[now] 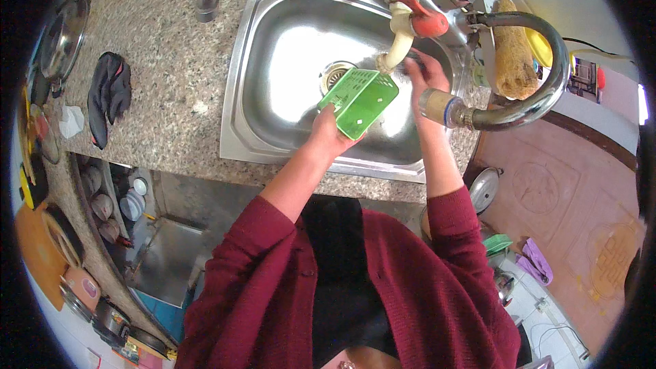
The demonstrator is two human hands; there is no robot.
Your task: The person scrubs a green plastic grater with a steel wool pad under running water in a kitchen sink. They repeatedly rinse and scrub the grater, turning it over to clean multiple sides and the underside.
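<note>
My left hand (332, 133) grips a small green plastic basket (366, 105) by its near end. The basket is tilted over the sink, with its hollow side facing up and rows of holes in its walls. Beneath it is the stainless steel sink (287, 61), its drain strainer (335, 76) partly covered by the basket. My right hand (433, 74) reaches into the sink's right side, under the cream pipe outlet (392, 59). Something dark and shiny shows by its fingers, too blurred to name. The metal spout's end hides part of that wrist.
A red-handled valve (428, 20) and a curved chrome spout (543, 97) overhang the sink's right side. Another faucet (207, 5) stands at the back left. Dark cloth gloves (108, 97) and crumpled white tissue (72, 122) lie on the granite counter (169, 61). A dried loofah (512, 56) rests at right.
</note>
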